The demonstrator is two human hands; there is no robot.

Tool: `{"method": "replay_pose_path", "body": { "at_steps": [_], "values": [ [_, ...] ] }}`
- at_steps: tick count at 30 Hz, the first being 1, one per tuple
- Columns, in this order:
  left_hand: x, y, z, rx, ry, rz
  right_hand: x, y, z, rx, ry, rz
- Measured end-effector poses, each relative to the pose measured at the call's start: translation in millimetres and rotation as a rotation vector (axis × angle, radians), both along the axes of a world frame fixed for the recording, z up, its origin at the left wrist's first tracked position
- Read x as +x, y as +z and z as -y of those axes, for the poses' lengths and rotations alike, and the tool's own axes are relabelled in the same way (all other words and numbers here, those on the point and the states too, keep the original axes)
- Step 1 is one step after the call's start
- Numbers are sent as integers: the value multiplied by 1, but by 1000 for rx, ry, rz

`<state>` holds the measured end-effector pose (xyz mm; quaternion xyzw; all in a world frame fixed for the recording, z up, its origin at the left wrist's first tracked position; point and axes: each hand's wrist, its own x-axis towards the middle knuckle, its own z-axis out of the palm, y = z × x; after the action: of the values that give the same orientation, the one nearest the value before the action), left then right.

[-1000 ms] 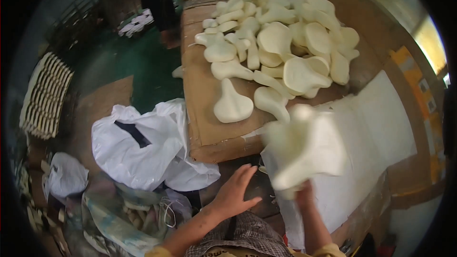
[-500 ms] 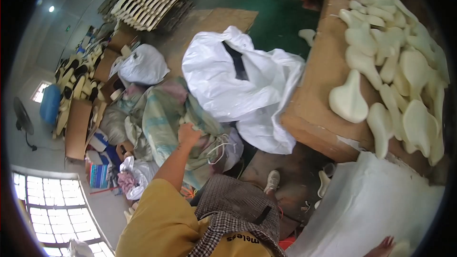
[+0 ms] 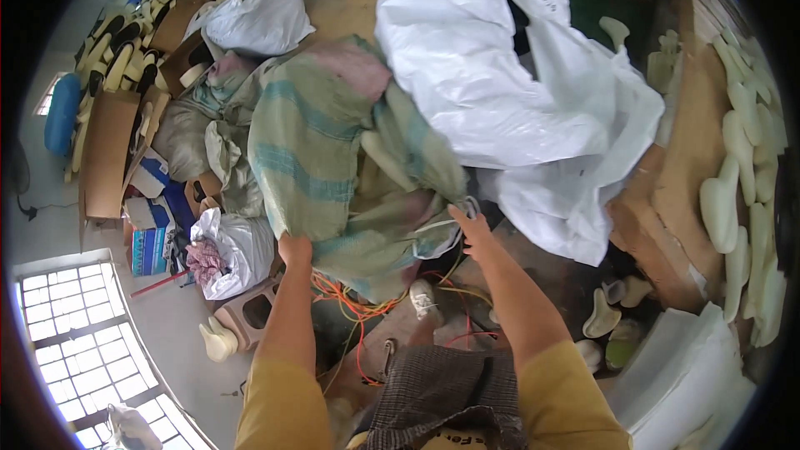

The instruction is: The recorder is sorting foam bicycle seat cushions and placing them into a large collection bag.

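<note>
A large green woven sack (image 3: 300, 150) with blue-green stripes and a pinkish patch lies spread in front of me, its mouth toward me. My left hand (image 3: 296, 250) is closed on the sack's near left edge. At the right edge, beside a white cord (image 3: 437, 225), my right hand (image 3: 471, 229) grips the sack's rim, with some fingers partly lifted. Cream-coloured contents show only dimly in the sack's folds. Just beyond it on the right lies a big white plastic sack (image 3: 492, 92), crumpled, with a dark gap in its top.
Orange and yellow cords (image 3: 358, 307) run across the floor by my shoes. Cartons (image 3: 112, 150) and a full white bag (image 3: 258, 17) stand at the left. Cream saddle-shaped foam pieces (image 3: 721, 200) cover a brown cardboard surface (image 3: 675, 175) at the right. A white block (image 3: 675, 375) stands near right.
My view has turned toward the green sack. My right hand has come from the white block at lower right to the sack's right edge. My left hand now holds its near left edge.
</note>
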<state>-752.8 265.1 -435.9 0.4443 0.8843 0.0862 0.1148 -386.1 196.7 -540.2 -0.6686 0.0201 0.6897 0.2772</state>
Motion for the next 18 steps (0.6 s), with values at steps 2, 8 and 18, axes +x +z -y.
{"method": "replay_pose_path", "body": {
  "at_steps": [2,8,18],
  "values": [
    [30,44,22,58,314,536,-47,-6,-23,-167,-27,9],
    [31,148,72,297,274,1321,-76,-62,-13,3,-474,-181],
    [17,243,151,622,348,1354,-27,198,147,225,-306,-363]
  ]
}}
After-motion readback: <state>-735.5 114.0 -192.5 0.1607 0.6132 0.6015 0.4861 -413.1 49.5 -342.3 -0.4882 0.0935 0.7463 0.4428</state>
